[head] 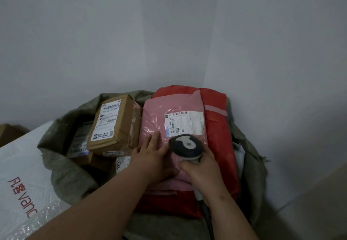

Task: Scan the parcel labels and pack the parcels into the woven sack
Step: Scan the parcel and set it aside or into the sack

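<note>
A pink plastic parcel (159, 117) lies on top of a red parcel (216, 127) in the mouth of the grey-green woven sack (62, 164). Its white label (185, 122) faces up. My left hand (152, 157) rests flat on the pink parcel, fingers spread, just left of the label. My right hand (201, 170) grips a dark barcode scanner (185, 146), whose head sits just below the label. A brown cardboard box (114, 125) with a label lies in the sack to the left, over other boxes.
A large white bubble mailer (22, 183) with red lettering leans at the left. A brown carton corner (7, 132) shows behind it. Grey walls meet in a corner behind the sack. Pale floor lies at the right.
</note>
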### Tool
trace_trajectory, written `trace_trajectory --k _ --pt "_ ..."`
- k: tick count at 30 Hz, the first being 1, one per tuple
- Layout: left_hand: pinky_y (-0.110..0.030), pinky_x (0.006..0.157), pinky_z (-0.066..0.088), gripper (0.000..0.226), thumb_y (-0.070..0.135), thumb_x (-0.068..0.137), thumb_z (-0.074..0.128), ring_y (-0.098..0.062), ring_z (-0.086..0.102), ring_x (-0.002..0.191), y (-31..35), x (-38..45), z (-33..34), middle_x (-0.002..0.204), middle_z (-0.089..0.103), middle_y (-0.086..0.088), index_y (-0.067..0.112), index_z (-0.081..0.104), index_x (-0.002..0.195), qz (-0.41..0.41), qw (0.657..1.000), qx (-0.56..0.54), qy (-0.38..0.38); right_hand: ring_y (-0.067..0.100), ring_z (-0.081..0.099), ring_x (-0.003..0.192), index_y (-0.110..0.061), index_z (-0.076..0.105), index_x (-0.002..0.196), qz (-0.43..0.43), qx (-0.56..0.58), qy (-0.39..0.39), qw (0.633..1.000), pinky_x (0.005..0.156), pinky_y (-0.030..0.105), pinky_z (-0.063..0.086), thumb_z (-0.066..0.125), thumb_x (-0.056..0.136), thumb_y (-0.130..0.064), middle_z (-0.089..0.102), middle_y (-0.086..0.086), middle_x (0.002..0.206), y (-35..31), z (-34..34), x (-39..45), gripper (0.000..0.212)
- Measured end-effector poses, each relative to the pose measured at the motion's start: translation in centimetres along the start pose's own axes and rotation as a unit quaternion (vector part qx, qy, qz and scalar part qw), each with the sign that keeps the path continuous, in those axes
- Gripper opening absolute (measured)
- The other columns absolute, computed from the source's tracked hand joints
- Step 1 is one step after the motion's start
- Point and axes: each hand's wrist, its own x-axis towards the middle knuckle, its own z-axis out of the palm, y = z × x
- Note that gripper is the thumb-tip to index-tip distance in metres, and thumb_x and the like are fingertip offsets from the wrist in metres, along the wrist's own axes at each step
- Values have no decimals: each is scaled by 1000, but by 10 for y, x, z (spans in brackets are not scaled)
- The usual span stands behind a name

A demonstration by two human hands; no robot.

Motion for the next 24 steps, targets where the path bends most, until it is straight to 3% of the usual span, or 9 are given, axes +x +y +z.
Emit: trace_trajectory --k 1,3,5,9,12,14,16,19,24 --pt "-56 116 15 103 83 72 51 -27 -14 152 0 -1 -2 164 -23 1 55 -14 147 -5 1000 -7 1 13 68 100 -45 70 91 7 30 22 999 84 32 57 77 73 -17 71 -9 114 3 -6 1 34" --pt "-54 117 16 105 83 72 54 -27 -12 152 2 -3 -7 164 -20 2 55 -13 149 -11 1000 -14 6 7 68 68 -32 75 77 29 88 59 994 61 24 52 74 73 -14 74 -9 73 5 -22 -2 19" --pt "-53 118 18 106 80 73 57 -28 -7 151 4 -8 -12 164 -13 4 51 -7 152 -13 999 -18 25 12 63 63 -24 72 66 62 136 93 984 63 28 48 73 75 -12 69 -8 62 11 -38 -6 15" --pt "-51 114 25 104 71 73 63 -28 13 142 17 -25 -20 156 8 3 38 9 156 -2 993 2 117 17 61 68 -22 70 76 105 162 194 962 65 29 47 72 78 -11 70 -2 71 30 -68 -21 11" --pt "-50 110 28 98 60 79 64 -29 23 138 27 -41 -22 154 16 0 37 7 155 20 987 30 154 23 67 75 -21 70 78 133 144 252 948 71 35 52 71 77 -11 73 4 79 47 -84 -44 10" --pt "-49 109 28 94 50 83 63 -29 22 137 33 -50 -22 155 13 -1 43 2 154 45 986 35 158 25 66 73 -15 72 78 151 139 281 937 67 34 49 71 74 -10 72 8 76 59 -89 -61 6" --pt "-51 110 28 89 46 86 62 -30 20 138 38 -59 -21 157 11 -1 48 3 153 73 983 18 166 23 63 70 -13 71 77 165 135 286 934 64 31 47 72 72 -9 69 7 73 68 -92 -74 7" --pt "-55 114 21 81 62 87 55 -31 13 143 49 -73 -17 161 8 1 50 6 151 127 976 -11 177 22 64 76 -20 69 80 192 135 264 935 70 35 51 74 68 -8 69 2 80 78 -92 -80 17" --pt "-63 117 2 91 80 79 46 -30 -9 151 58 -80 -8 165 -15 4 54 -6 150 142 985 22 91 30 65 81 -7 70 94 241 180 210 930 63 33 48 74 70 -8 70 13 88 89 -94 -69 24"
